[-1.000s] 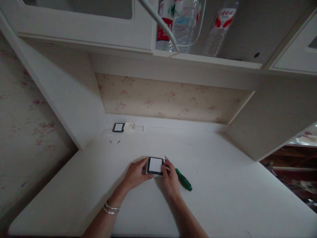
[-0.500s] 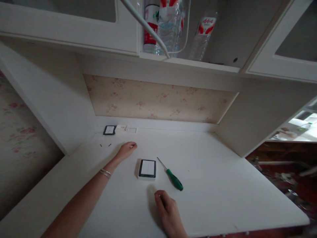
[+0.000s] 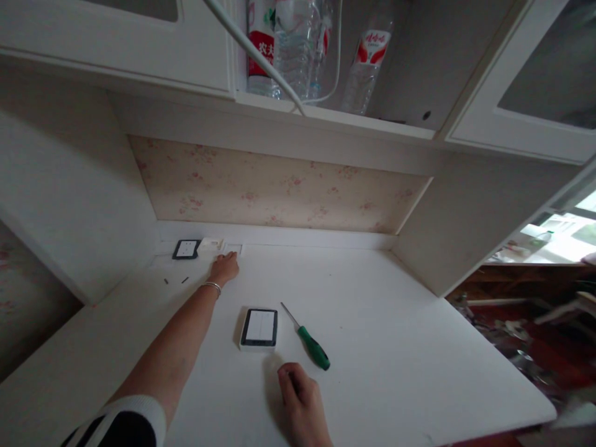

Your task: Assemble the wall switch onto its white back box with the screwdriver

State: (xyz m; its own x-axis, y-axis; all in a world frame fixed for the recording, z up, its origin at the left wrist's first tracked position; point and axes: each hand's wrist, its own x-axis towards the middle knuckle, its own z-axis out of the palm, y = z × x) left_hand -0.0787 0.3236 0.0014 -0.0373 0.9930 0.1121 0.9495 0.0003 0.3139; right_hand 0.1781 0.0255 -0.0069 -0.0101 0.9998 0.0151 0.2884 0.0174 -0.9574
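My left hand [image 3: 225, 268] reaches to the back of the white table, its bent fingertips on the near edge of a thin white rectangular frame [image 3: 239, 249]. Left of the frame lie a white plastic piece [image 3: 212, 244] and a dark-edged socket panel [image 3: 187, 249]. My right hand [image 3: 302, 400] is curled closed above the table near the front; whatever its fingers hold is hidden. Between the hands sits a switch [image 3: 259, 327] with a white face and dark border on a white base. Beside it a green-handled screwdriver [image 3: 314, 347] points away from me.
Two small dark screws [image 3: 185, 280] lie at the back left of the table [image 3: 395, 347]. Overhead, a cabinet shelf [image 3: 335, 121] holds several plastic bottles [image 3: 367, 62], and a white cable [image 3: 261, 59] hangs in front. Side panels [image 3: 447, 217] flank the table.
My left hand has moved further back and left, from bare table to the white frame. The right hand stays curled near the front. The view has shifted slightly.
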